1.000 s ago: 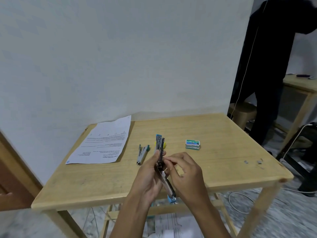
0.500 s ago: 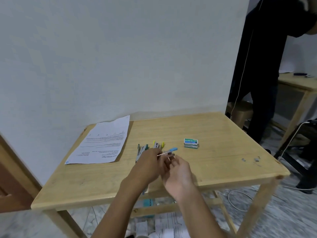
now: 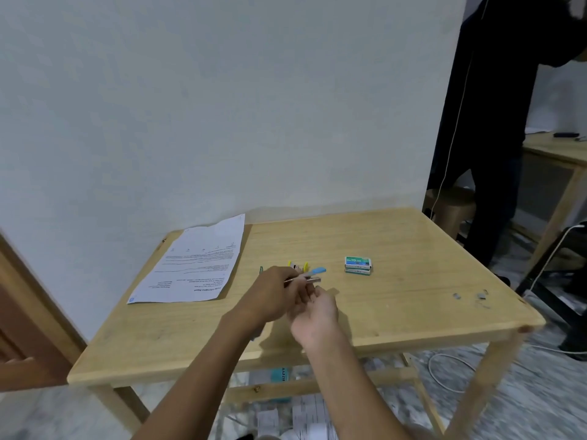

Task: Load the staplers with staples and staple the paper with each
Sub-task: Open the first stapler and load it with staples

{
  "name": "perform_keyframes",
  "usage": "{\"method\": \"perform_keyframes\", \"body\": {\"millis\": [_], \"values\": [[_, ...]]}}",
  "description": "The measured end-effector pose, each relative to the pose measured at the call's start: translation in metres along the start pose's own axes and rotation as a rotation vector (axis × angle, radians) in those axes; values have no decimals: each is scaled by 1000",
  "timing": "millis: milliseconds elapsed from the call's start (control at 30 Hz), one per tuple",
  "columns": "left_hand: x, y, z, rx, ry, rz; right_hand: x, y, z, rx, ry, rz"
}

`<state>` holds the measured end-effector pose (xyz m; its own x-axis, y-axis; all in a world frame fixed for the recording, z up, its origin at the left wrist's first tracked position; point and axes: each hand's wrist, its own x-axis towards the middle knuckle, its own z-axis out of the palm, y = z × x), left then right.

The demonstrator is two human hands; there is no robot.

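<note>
A blue stapler points right, low over the wooden table, with my left hand shut around it. My right hand sits just below and in front of its metal tip, fingers curled toward it; whether they touch it is unclear. A yellow stapler lies on the table right behind my left hand. Only a sliver of a green stapler shows past my left hand. The printed paper lies flat at the table's back left. Two stacked staple boxes rest to the right of my hands.
A few loose staples lie near the table's right edge. A person in black stands at the right by a second table. A white cable runs on the floor. A brown door is at the left.
The blue stapler was held upright and opened near the table's front edge. Both hands have carried it forward and down over the table, and it now lies level.
</note>
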<state>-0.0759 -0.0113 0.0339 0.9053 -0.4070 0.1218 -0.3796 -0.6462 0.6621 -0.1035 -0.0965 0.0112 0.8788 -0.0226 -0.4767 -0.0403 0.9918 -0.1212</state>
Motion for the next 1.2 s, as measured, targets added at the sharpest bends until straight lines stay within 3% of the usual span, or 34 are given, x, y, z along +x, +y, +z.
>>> {"method": "perform_keyframes", "body": {"millis": [100, 200, 267, 333, 433, 567, 700, 800, 867, 900, 1033, 1200], "values": [[2, -3, -1, -253, 126, -150, 6, -4, -3, 15, -22, -16], [1, -4, -5, -739, 136, -355, 13, -16, -8, -127, 27, -82], [-2, -7, -3, -1007, 86, -438, 18, -31, -13, -524, 65, -228], [-3, -11, 1, -1134, 64, -469, 21, -47, -14, -1138, 79, -474], [-6, -20, 11, -1006, 57, -497, 38, -67, -14, -1942, 62, -763], [-8, -32, 26, -417, 71, -391, 64, -82, -21, -2502, -16, -722], [-3, -34, 35, -63, 68, -310, 64, -95, -21, -2487, -149, -756], [0, -34, 43, 3, 99, -310, 53, -115, -16, -2152, -80, -1030], [1, -34, 48, 28, 127, -296, 53, -135, -13, -2120, 7, -1208], [1, -33, 50, 71, 141, -286, 55, -145, -13, -2203, 51, -1200], [-3, -30, 54, 299, 210, -190, 72, -173, -12, -2496, 144, -876], [-4, -36, 59, 320, 294, -96, 81, -183, -9, -2543, 13, -881]]}}
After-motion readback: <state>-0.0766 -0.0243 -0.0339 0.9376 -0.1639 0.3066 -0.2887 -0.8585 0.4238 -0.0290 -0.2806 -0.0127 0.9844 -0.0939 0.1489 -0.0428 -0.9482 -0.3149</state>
